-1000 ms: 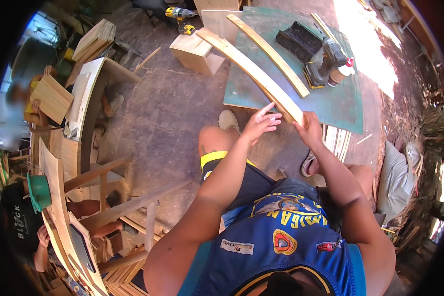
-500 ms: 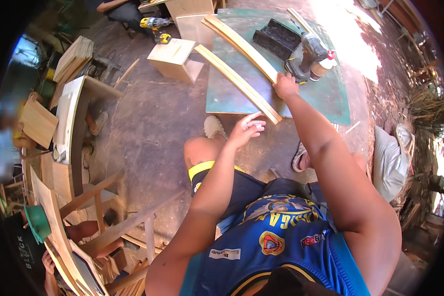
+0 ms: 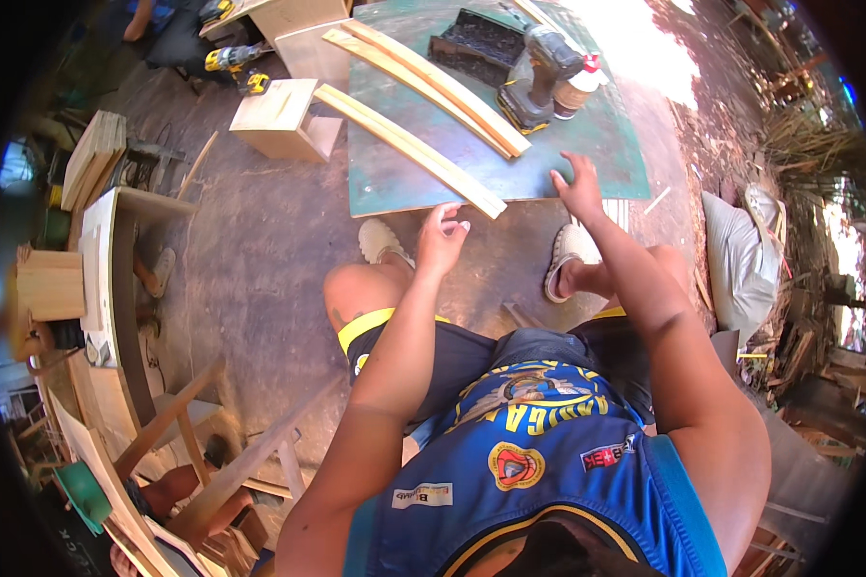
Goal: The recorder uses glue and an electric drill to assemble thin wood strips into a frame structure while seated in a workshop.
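Note:
My left hand (image 3: 441,240) is half curled just off the near end of a long pale wooden strip (image 3: 409,149). Its thumb and index finger are apart, and the fingertips look whitish. My right hand (image 3: 579,189) hovers over the near right edge of a green board (image 3: 597,173), fingers spread and holding nothing. Farther in on the board, two more wooden strips (image 3: 443,91) lie close together, with a narrow gap between them. Beside their near ends stands a cordless drill (image 3: 547,67), next to a bottle with a red and white cap (image 3: 574,88).
A black open tray (image 3: 476,48) sits at the board's far side. Left of the board, a yellow and black drill (image 3: 241,62) rests by a wooden box (image 3: 274,115). A grey sack (image 3: 741,255) lies at right. Co-workers and wooden furniture parts (image 3: 115,308) are along the left.
My right hand has let go of the far strips and drawn back toward the board's near edge. My left hand has moved slightly back. The whole view has shifted.

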A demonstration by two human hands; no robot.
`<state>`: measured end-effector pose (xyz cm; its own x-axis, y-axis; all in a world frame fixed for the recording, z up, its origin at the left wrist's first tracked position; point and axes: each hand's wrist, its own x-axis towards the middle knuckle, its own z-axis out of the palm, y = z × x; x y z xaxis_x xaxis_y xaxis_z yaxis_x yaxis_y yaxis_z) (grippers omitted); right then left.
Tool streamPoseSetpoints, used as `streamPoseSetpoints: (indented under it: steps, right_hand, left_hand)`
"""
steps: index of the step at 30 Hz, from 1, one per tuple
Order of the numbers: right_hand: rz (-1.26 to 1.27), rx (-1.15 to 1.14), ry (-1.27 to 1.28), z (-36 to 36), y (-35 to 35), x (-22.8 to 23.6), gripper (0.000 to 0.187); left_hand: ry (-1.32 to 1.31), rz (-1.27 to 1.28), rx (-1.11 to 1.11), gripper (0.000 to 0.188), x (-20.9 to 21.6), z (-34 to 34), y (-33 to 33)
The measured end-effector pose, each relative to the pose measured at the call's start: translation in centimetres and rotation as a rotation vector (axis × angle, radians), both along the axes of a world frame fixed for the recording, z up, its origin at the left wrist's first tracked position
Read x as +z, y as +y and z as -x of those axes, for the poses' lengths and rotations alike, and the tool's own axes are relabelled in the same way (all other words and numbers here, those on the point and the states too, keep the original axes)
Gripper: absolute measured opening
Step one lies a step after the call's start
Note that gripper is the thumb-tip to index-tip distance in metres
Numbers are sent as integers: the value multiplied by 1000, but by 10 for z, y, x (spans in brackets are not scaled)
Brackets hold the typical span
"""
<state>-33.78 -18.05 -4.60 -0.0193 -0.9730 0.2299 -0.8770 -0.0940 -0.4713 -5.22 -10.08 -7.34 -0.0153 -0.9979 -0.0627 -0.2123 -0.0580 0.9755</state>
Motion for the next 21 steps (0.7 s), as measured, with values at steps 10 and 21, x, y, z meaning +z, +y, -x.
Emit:
streamPoseSetpoints:
  steps: [10,21]
  right_hand:
    - [402,300,358,30,-99,71,19]
    - [133,724,1453,31,-158,63,31]
  left_hand:
    - [189,-244,2,71,-19,31,-14]
    - [305,-141,-48,62,-24,29,-18]
